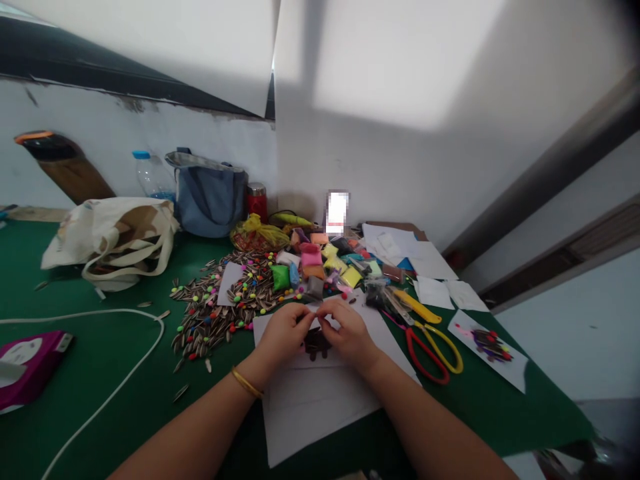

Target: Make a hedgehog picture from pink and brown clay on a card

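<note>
My left hand [286, 332] and my right hand [346, 332] meet over white paper [320, 407], fingertips pinched close together. Whatever small thing they pinch is too small to name. Just below the fingertips, a dark brown figure [317, 341] with short legs and a bit of pink at its left lies on the paper. Sunflower seeds [215, 320] mixed with bright little balls are heaped left of the paper. Packets of coloured clay, one of them green [281, 277], are piled behind my hands.
Red and yellow scissors [425, 353] and a yellow cutter [417, 307] lie at the right, beside a card [487, 348] with a seed figure. Bags, a red flask [257, 200] and a lit phone [337, 212] stand behind. A white cable [120, 383] curves at the left.
</note>
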Available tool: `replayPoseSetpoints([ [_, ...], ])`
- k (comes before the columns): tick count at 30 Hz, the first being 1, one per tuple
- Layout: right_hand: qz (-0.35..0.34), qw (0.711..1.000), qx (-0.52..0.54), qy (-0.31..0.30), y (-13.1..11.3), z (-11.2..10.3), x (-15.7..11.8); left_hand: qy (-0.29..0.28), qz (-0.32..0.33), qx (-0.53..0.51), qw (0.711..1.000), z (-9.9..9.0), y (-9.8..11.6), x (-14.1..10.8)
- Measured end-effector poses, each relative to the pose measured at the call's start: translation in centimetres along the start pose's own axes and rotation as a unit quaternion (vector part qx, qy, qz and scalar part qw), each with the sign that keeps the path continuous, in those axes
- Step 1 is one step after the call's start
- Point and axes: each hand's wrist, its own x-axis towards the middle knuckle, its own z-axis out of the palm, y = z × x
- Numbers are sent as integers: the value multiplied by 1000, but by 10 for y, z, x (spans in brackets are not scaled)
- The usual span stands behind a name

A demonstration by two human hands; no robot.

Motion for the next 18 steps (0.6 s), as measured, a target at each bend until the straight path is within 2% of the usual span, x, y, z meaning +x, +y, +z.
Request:
replayPoseSetpoints([
  [5,19,999,-23,31,4,-11,3,57,-34,-16,998,-12,3,1],
  [8,59,995,-66,48,17,-20,3,90,-87,-86,988,-20,0,2],
  [10,58,993,-97,42,23,-24,3,72,-108,-126,983,-21,-2,2],
  [13,18,993,-113,32,20,-22,2,20,-109,-143,984,-17,-2,0],
  [18,-56,997,-54,-10,-6,-18,-3,-90,-27,-130,987,-15,3,-5],
])
